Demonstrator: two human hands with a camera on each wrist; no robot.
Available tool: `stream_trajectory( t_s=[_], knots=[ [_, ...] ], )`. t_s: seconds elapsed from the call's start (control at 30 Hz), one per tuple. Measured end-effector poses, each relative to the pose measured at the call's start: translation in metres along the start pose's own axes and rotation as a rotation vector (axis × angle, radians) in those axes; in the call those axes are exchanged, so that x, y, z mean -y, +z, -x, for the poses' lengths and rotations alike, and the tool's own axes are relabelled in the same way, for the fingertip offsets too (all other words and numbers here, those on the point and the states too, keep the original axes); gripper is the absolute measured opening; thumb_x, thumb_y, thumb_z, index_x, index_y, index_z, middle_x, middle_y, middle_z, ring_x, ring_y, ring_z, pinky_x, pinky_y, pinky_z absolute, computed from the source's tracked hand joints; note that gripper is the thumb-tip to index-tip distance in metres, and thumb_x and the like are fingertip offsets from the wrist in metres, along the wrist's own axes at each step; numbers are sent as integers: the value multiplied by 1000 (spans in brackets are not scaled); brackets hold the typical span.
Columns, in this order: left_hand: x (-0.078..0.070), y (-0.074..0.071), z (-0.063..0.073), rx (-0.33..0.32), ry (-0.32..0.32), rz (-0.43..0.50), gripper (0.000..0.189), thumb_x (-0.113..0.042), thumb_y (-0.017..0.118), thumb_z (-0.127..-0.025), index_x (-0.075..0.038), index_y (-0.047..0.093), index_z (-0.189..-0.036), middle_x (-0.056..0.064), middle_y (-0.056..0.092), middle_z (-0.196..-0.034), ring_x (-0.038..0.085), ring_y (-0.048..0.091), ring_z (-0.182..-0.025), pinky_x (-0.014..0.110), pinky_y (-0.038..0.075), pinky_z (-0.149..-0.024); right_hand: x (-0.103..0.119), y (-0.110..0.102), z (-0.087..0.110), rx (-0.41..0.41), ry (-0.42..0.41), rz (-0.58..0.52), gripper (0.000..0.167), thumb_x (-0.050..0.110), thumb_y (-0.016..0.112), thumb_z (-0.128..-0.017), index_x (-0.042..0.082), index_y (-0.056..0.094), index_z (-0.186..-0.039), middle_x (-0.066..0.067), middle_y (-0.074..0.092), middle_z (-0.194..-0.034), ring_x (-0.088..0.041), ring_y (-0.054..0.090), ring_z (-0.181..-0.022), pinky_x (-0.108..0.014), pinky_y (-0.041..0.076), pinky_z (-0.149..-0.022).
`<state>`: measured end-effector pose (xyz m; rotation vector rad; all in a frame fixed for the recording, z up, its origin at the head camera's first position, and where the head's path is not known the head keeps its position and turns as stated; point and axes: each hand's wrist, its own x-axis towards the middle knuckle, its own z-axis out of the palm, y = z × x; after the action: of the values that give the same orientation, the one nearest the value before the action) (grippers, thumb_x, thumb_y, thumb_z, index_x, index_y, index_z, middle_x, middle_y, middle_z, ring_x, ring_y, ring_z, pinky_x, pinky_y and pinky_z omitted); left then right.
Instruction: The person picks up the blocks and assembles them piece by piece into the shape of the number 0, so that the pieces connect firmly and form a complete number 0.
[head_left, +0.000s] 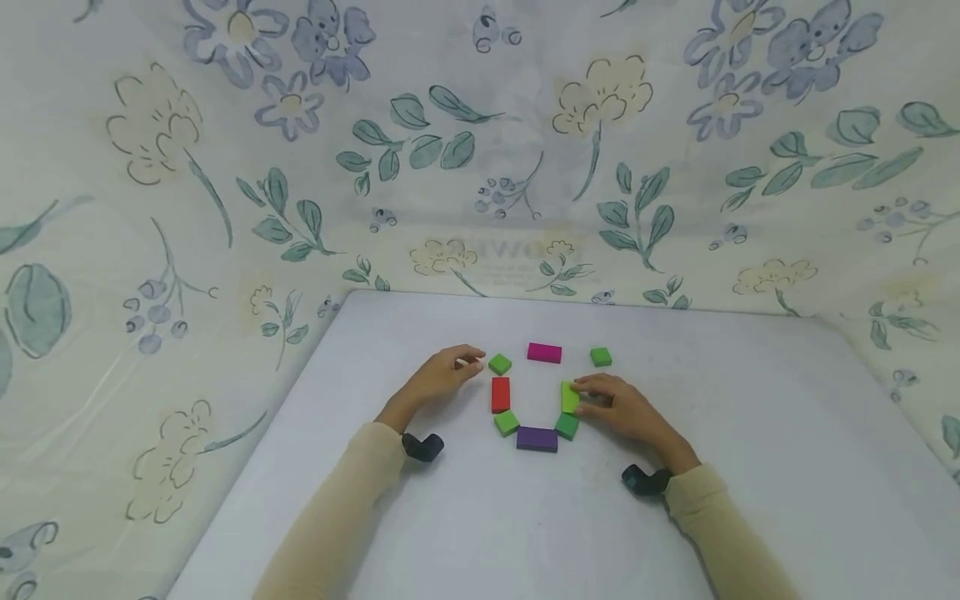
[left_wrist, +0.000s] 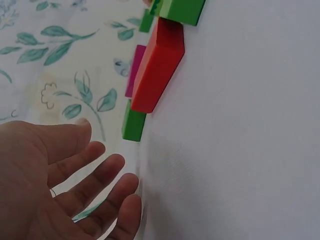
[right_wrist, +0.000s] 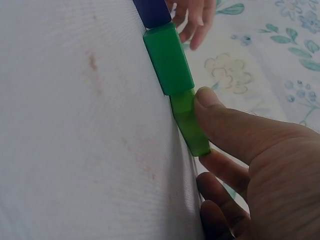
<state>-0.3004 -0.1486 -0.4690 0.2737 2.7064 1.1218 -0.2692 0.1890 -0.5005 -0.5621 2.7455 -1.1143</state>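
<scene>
My right hand (head_left: 630, 410) pinches a light green block (head_left: 567, 397) between thumb and index finger. That block's near end meets a darker green block (right_wrist: 169, 60). A purple block (head_left: 537, 440) lies along the bottom of the ring, with a green block (head_left: 506, 422) at its left corner. Above that corner stands a red block (head_left: 500, 395). My left hand (head_left: 438, 373), fingers relaxed and holding nothing, hovers just left of another green block (head_left: 500, 364). A magenta block (head_left: 544, 353) and a separate green block (head_left: 601, 357) sit farther back.
The blocks lie on a white tabletop (head_left: 465, 533). A floral sheet (head_left: 480, 167) hangs behind the table and along its sides. Dark wrist cameras are strapped at both cuffs.
</scene>
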Motion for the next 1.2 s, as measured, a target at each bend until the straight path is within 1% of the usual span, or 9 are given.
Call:
stream_trajectory(
  t_s=[0.2, 0.33, 0.47, 0.57, 0.67, 0.8, 0.9, 1.07, 1.2],
  knots=[
    [-7, -7, -15, 1, -27, -69, 34, -30, 59, -101, -16, 62, -132, 8, 64, -125, 26, 59, -115, 42, 52, -96, 1, -1, 2, 1, -21, -11, 45, 33, 75, -89, 22, 66, -132, -3, 62, -138, -28, 55, -128, -50, 47, -105],
    [-11, -7, -25, 2, -38, -91, 34, -29, 60, -100, -13, 64, -129, 9, 65, -121, 25, 59, -110, 41, 51, -94, 1, -2, 4, -2, -23, -24, 45, 32, 75, -89, 21, 66, -132, -3, 62, -137, -29, 55, -128, -51, 47, -105],
    [-16, -5, -32, 28, -27, -110, 35, -30, 63, -97, -10, 65, -126, 9, 65, -117, 24, 58, -105, 40, 50, -94, -1, -1, 3, -7, -19, -15, 45, 32, 75, -89, 22, 66, -132, -2, 61, -138, -28, 55, -128, -50, 47, -106],
    [-19, -2, -34, 41, -10, -131, 37, -31, 66, -95, -8, 66, -124, 10, 66, -113, 24, 58, -101, 39, 50, -91, -2, -1, 2, -4, -23, -13, 45, 32, 75, -89, 22, 66, -132, -2, 61, -138, -28, 55, -128, -50, 47, -106],
    [-22, 0, -36, 41, 10, -149, 38, -31, 68, -93, -6, 67, -122, 10, 67, -109, 23, 59, -97, 37, 51, -87, -2, -1, 2, -3, -21, -27, 44, 31, 75, -89, 22, 66, -131, -2, 61, -138, -28, 55, -128, -50, 46, -106],
    [-24, 3, -37, 48, -6, -147, 40, -31, 72, -91, -4, 67, -120, 10, 66, -105, 23, 59, -93, 34, 52, -82, -1, 0, 1, 3, -23, -34, 44, 31, 76, -89, 22, 66, -131, -2, 61, -138, -27, 55, -128, -49, 46, -106],
    [-24, 6, -40, 49, -22, -156, 42, -31, 75, -88, -5, 66, -119, 10, 66, -106, 23, 60, -95, 35, 52, -83, -2, -1, 1, 5, -33, -26, 45, 31, 75, -89, 21, 66, -132, -3, 61, -139, -28, 55, -129, -49, 47, -106],
    [-25, 11, -45, 53, -20, -168, 41, -29, 76, -88, -6, 65, -120, 12, 67, -114, 25, 62, -103, 39, 52, -92, -2, -2, 1, 7, -28, -30, 45, 30, 75, -89, 21, 65, -132, -3, 61, -139, -28, 55, -129, -50, 47, -105],
    [-27, 13, -45, 55, -31, -167, 38, -26, 75, -89, -6, 65, -120, 12, 66, -112, 25, 61, -101, 38, 52, -90, -2, -2, 1, 11, -28, -38, 45, 31, 75, -89, 21, 65, -132, -4, 60, -139, -29, 55, -128, -50, 46, -106]
  ],
)
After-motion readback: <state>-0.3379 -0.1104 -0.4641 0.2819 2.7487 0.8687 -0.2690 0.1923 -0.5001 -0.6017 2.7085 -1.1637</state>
